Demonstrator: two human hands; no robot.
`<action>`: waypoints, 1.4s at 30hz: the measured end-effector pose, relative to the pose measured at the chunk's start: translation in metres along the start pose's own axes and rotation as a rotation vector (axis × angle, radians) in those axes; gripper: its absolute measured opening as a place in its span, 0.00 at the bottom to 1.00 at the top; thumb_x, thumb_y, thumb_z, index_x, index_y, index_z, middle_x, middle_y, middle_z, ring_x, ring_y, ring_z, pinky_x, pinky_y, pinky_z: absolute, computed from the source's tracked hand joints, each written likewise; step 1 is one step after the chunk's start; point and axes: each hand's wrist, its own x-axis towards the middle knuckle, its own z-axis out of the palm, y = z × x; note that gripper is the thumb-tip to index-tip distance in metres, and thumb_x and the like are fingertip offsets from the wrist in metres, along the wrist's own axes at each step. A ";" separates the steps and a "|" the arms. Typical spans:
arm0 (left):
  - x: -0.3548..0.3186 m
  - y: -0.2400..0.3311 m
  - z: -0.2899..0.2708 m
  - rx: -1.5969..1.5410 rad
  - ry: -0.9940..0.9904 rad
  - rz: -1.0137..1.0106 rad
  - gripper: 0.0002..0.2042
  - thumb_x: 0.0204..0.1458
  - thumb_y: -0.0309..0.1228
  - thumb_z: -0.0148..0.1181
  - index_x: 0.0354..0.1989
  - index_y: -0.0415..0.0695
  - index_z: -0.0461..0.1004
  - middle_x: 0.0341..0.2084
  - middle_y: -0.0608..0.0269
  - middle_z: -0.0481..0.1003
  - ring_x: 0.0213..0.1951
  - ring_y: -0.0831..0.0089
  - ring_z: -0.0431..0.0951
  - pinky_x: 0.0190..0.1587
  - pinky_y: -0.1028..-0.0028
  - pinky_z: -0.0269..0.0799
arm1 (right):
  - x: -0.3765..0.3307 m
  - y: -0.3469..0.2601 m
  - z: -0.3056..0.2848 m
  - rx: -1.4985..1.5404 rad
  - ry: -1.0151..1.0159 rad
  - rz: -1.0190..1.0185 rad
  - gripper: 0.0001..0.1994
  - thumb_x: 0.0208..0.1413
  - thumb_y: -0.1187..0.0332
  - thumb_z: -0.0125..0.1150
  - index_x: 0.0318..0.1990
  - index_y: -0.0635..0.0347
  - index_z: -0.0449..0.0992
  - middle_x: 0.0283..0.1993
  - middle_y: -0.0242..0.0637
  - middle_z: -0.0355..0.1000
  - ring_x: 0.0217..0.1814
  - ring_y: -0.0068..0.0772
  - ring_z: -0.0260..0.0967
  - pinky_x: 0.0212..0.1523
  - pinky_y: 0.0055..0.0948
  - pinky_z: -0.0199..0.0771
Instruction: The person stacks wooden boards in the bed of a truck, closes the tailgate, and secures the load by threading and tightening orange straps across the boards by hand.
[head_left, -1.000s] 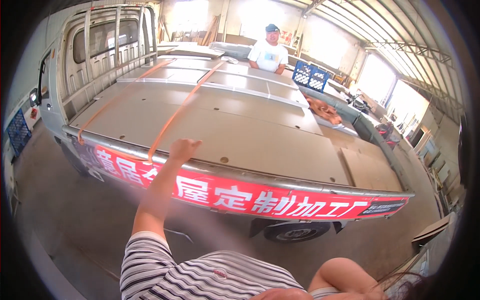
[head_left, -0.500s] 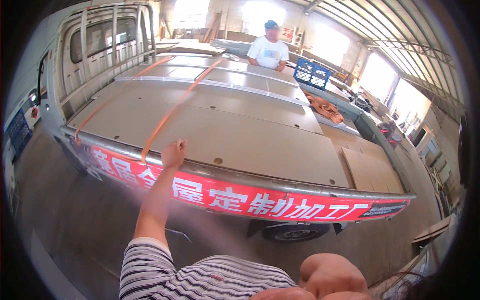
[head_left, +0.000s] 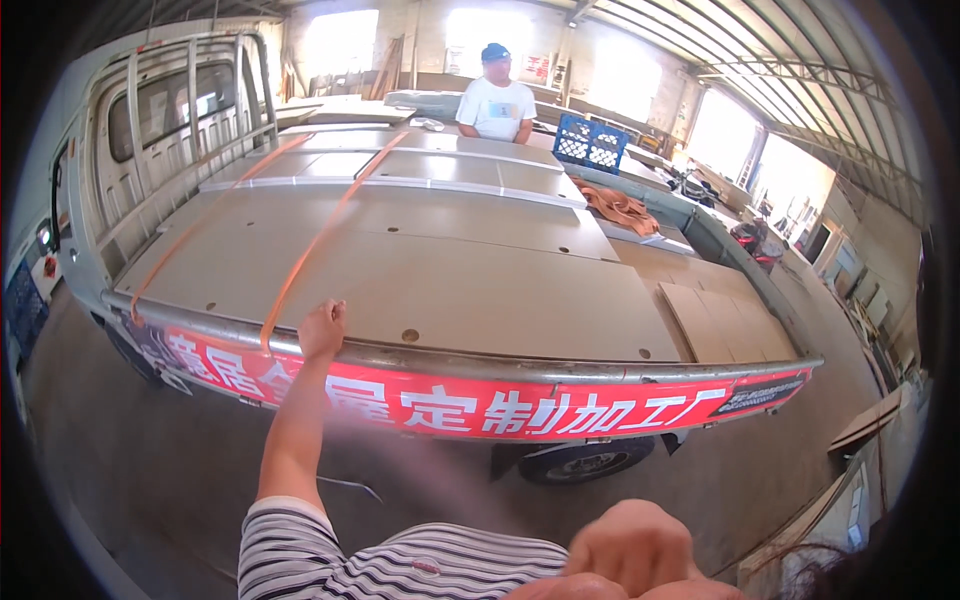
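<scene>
My left hand (head_left: 322,328) is stretched forward over the near side rail (head_left: 430,362) of a flatbed truck. Its fingers are curled into a loose fist, and no object shows in them. Close by on the left, an orange strap (head_left: 318,245) crosses the large beige panels (head_left: 480,285) on the bed and comes down over the rail. A second orange strap (head_left: 195,222) runs nearer the cab. My right hand (head_left: 632,540) is low in front of my chest, knuckles up and fingers folded. What it may hold is hidden.
A person in a white shirt (head_left: 497,108) stands across the truck bed. A blue crate (head_left: 590,145) and a heap of orange straps (head_left: 620,208) lie toward the far right. Smaller boards (head_left: 725,322) lie at the bed's right end. The cab's metal rack (head_left: 190,140) rises at left.
The whole view has shifted, so the truck and person sit further left. My left hand stays closed by the rail. My right hand shows more of its folded knuckles.
</scene>
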 end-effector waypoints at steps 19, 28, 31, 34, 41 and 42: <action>-0.003 -0.022 0.009 0.128 -0.031 0.025 0.18 0.60 0.47 0.44 0.40 0.48 0.74 0.36 0.55 0.77 0.40 0.53 0.77 0.42 0.55 0.71 | -0.233 0.183 -0.048 -0.478 1.035 0.838 0.21 0.69 0.56 0.40 0.45 0.66 0.74 0.42 0.38 0.75 0.47 0.33 0.73 0.47 0.32 0.71; -0.003 -0.021 -0.004 0.040 0.058 0.044 0.17 0.59 0.44 0.50 0.30 0.42 0.73 0.27 0.55 0.76 0.31 0.54 0.77 0.34 0.58 0.70 | -0.184 0.172 -0.172 -1.575 0.853 0.575 0.17 0.60 0.65 0.55 0.53 0.63 0.67 0.58 0.50 0.66 0.63 0.53 0.62 0.62 0.45 0.61; 0.000 -0.017 0.001 0.066 0.024 0.039 0.16 0.59 0.43 0.50 0.30 0.42 0.73 0.26 0.53 0.76 0.31 0.54 0.77 0.33 0.59 0.70 | -0.185 0.181 -0.215 -1.730 0.749 0.654 0.21 0.61 0.58 0.52 0.57 0.62 0.66 0.63 0.48 0.63 0.68 0.48 0.57 0.67 0.46 0.52; -0.003 -0.019 0.004 0.031 0.041 0.051 0.17 0.60 0.43 0.50 0.29 0.42 0.73 0.25 0.52 0.76 0.29 0.52 0.77 0.33 0.58 0.70 | -0.176 0.183 -0.224 -1.682 0.839 0.970 0.26 0.63 0.48 0.47 0.58 0.60 0.67 0.66 0.46 0.61 0.70 0.45 0.54 0.70 0.44 0.48; -0.004 -0.014 -0.001 0.059 0.096 0.068 0.17 0.60 0.42 0.49 0.28 0.41 0.73 0.27 0.50 0.77 0.31 0.50 0.77 0.33 0.56 0.70 | -0.178 0.184 -0.226 -1.619 0.737 1.103 0.31 0.62 0.41 0.39 0.57 0.59 0.69 0.64 0.45 0.63 0.71 0.43 0.53 0.70 0.44 0.47; -0.005 -0.012 -0.003 0.067 0.073 0.057 0.17 0.60 0.41 0.49 0.28 0.41 0.73 0.27 0.50 0.77 0.31 0.50 0.78 0.34 0.56 0.70 | -0.178 0.184 -0.225 -1.623 0.729 1.115 0.32 0.62 0.40 0.39 0.57 0.59 0.69 0.64 0.44 0.63 0.71 0.43 0.53 0.70 0.44 0.47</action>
